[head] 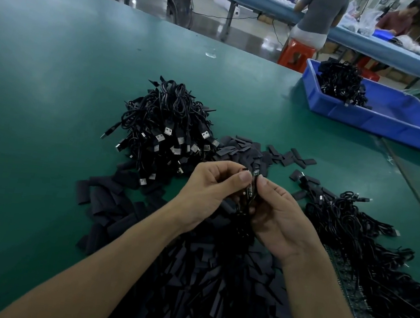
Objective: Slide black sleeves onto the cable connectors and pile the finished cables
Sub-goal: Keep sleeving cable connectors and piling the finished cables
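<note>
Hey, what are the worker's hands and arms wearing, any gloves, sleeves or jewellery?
Nothing worn shows. The left hand and right hand are bare: no gloves, rings or finger cots. The left forearm and right forearm are uncovered down to the picture's edge, with no cuffs, watch or wrist strap.

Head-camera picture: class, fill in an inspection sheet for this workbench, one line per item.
Surface: green table, covered near the person by sleeves and cables.
Job's things: loose black sleeves heaped in front of the person, spreading toward the centre pile.
Clutter: one small clear scrap far out on the table.
Grippers: left hand pinches a sleeve; right hand pinches a cable connector; the two meet above the heap.
Cables: centre cable pile with USB plugs showing; right cable pile; more in the blue bin.
Surroundings: two people at a blue bench, red stool, fan.
</note>
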